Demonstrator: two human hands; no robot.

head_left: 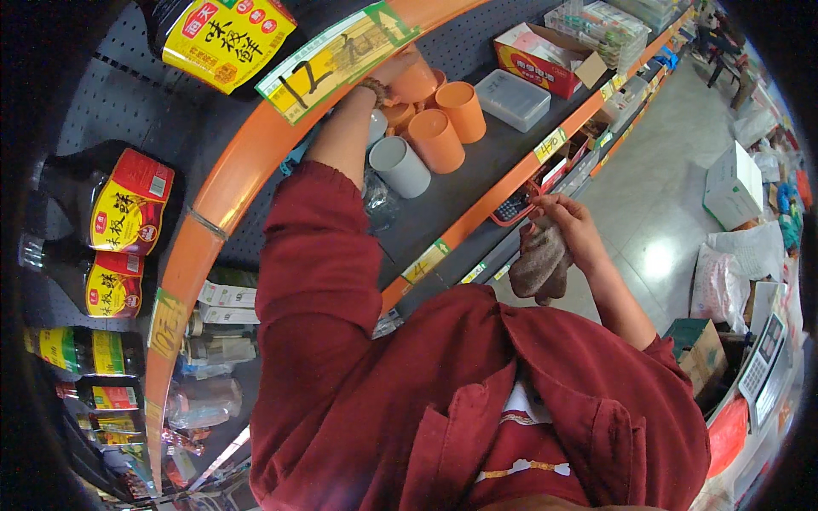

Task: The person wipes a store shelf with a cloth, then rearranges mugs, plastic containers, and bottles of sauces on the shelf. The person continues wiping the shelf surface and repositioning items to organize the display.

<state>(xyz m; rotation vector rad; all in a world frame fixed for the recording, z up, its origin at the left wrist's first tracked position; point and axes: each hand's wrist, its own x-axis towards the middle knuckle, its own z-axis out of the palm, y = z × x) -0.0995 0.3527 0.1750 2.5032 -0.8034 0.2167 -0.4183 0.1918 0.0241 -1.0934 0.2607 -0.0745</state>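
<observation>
My left hand (400, 66), with a beaded bracelet at its wrist, reaches in over the shelf. It is closed on an orange cup (416, 83); the upper shelf's edge hides part of the fingers. Several more orange cups (436, 142) stand close around it, with a grey cup (400, 168) at the near side. Clear plastic items (380, 204) lie beside the grey cup. Off the shelf's front edge, my right hand (573, 228) pinches a limp greyish-brown cloth (543, 262), which hangs down from the fingers.
An orange upper shelf edge (247, 162) with price labels curves past my left arm. Dark sauce bottles (123, 200) stand on the left. Beyond the cups are a clear plastic box (514, 96) and a red carton (545, 61). A white box (733, 186) sits across the aisle floor (652, 192).
</observation>
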